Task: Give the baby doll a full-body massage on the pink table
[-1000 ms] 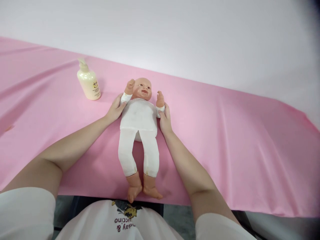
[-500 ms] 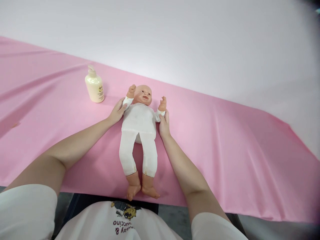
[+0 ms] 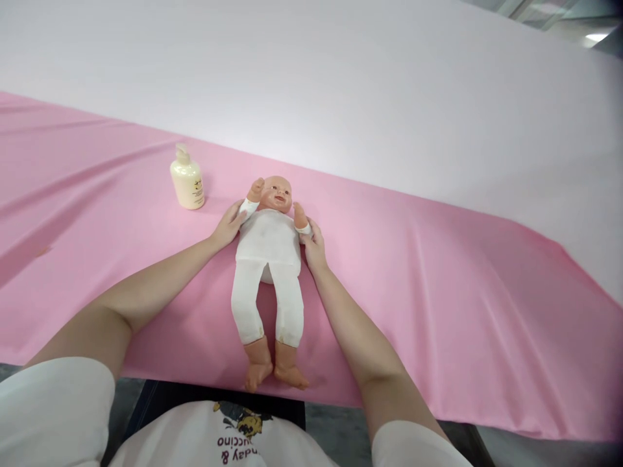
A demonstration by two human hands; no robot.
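Observation:
A baby doll [image 3: 268, 240] with a white cloth body and bare plastic head, hands and feet lies face up, its feet toward me. My left hand [image 3: 230, 224] is closed around the doll's arm on the left side of the view. On the other side, my right hand [image 3: 314, 246] grips the doll's other arm near the cuff. Both doll forearms point up beside its head. Part of my fingers is hidden behind the doll's arms.
A cream pump bottle [image 3: 187, 183] stands upright to the left of the doll's head. Pink cloth [image 3: 370, 272] with folds covers the table's near part. Beyond it lies a white surface [image 3: 311, 84]. The table's front edge is just past the doll's feet.
The doll's arm in my right hand has moved inward, toward its head, and my right hand with it. My left hand keeps its hold. The camera view has shifted slightly.

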